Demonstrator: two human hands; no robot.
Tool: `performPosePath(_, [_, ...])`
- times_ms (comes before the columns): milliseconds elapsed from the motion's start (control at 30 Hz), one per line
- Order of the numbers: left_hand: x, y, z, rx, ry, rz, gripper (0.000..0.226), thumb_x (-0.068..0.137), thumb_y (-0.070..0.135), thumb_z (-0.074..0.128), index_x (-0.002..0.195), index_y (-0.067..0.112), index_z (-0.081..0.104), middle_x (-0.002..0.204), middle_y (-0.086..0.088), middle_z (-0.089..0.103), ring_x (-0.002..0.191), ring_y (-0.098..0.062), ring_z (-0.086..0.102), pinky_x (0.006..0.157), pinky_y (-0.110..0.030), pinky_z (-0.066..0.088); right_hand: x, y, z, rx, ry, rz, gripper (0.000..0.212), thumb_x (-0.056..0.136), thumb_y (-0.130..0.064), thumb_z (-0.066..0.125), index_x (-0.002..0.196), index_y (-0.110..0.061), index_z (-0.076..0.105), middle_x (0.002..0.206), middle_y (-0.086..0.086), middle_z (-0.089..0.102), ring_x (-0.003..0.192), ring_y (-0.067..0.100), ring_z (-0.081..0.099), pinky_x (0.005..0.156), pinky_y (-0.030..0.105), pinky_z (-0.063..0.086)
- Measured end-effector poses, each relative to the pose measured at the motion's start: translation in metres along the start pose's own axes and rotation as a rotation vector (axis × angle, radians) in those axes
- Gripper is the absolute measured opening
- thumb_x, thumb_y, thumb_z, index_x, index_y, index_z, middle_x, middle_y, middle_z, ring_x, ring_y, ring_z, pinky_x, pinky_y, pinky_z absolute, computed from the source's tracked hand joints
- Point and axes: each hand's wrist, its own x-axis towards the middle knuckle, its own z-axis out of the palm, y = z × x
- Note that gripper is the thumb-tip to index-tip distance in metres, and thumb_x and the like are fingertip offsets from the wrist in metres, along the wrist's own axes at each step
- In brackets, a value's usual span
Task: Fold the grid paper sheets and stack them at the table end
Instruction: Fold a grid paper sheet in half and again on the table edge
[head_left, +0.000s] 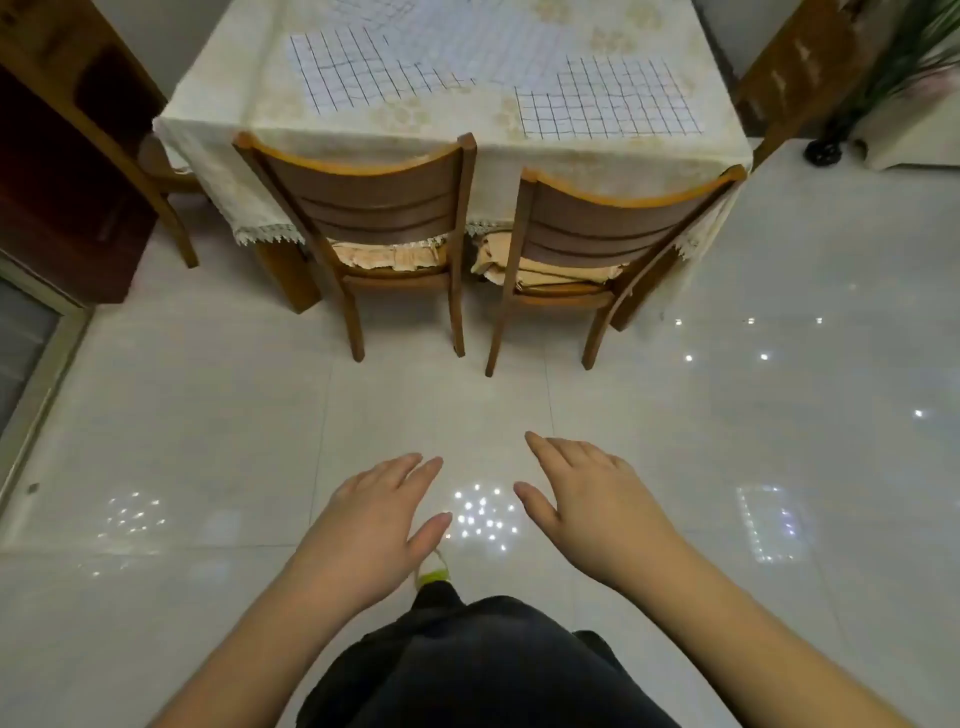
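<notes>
Over glossy tiled floor we hold left hand, right hand flat, fingers straight, empty; grid sheets unfolded on tablecloth behind two chairs.

Glossy tiled floor, wooden chairs, lace-edged cloth tablecloth.

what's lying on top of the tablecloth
Unfolded grid paper sheets lie spread flat on the tablecloth, some overlapping. The table surface itself is covered, and its far end is cut off.

Farthest grid sheet edge-cropped
</notes>
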Motion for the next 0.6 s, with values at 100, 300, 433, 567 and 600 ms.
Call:
performPosePath(100, [0.027, -0.024, -0.019, 0.032, 0.071, 0.042, 0.062, 0.099, 0.055, 0.028, 0.153, 0.033, 0.008, 0.160, 0.008, 0.014, 0.146, -0.011, 0.016, 0.117, -0.030, 0.015, 0.035, -0.010, -0.015, 0.027, 0.082, 0.017, 0.061, 0.100, -0.053, 0.022, 0.153, -0.026, 0.012, 0.156, -0.005, 0.029, 0.141, 0.016, 0.028, 0.114, 0.033, 0.023])
performPosePath(300, [0.081, -0.043, -0.057, 0.104, 0.117, 0.065, 0.061, 0.099, 0.054, 0.028, 0.153, 0.032, 0.009, 0.160, 0.005, 0.016, 0.145, -0.014, 0.019, 0.116, -0.035, 0.021, 0.090, -0.028, -0.040, 0.034, 0.106, 0.019, 0.059, 0.101, -0.050, 0.024, 0.153, -0.025, 0.014, 0.155, -0.003, 0.030, 0.141, 0.017, 0.028, 0.114, 0.033, 0.023])
performPosePath(433, [0.110, -0.046, -0.069, 0.068, 0.097, 0.049, 0.062, 0.098, 0.055, 0.028, 0.153, 0.033, 0.008, 0.160, 0.006, 0.015, 0.146, -0.014, 0.018, 0.116, -0.036, 0.022, 0.119, -0.023, -0.057, 0.032, 0.116, 0.014, 0.054, 0.102, -0.045, 0.025, 0.152, -0.026, 0.019, 0.154, -0.005, 0.032, 0.138, 0.015, 0.032, 0.111, 0.030, 0.025])
performPosePath(567, [0.149, -0.044, -0.085, 0.047, 0.073, 0.042, 0.062, 0.098, 0.056, 0.028, 0.152, 0.033, 0.010, 0.161, 0.006, 0.014, 0.146, -0.014, 0.017, 0.117, -0.036, 0.022, 0.154, -0.007, -0.075, 0.060, 0.141, 0.020, 0.053, 0.102, -0.046, 0.026, 0.151, -0.027, 0.022, 0.152, -0.006, 0.035, 0.137, 0.015, 0.035, 0.111, 0.030, 0.027])
performPosePath(600, [0.160, -0.043, -0.090, 0.045, 0.068, 0.043, 0.062, 0.098, 0.056, 0.028, 0.152, 0.033, 0.011, 0.161, 0.006, 0.014, 0.146, -0.014, 0.018, 0.117, -0.036, 0.022, 0.164, -0.002, -0.080, 0.069, 0.141, 0.019, 0.053, 0.102, -0.046, 0.026, 0.151, -0.027, 0.023, 0.152, -0.006, 0.036, 0.137, 0.015, 0.035, 0.111, 0.030, 0.027])
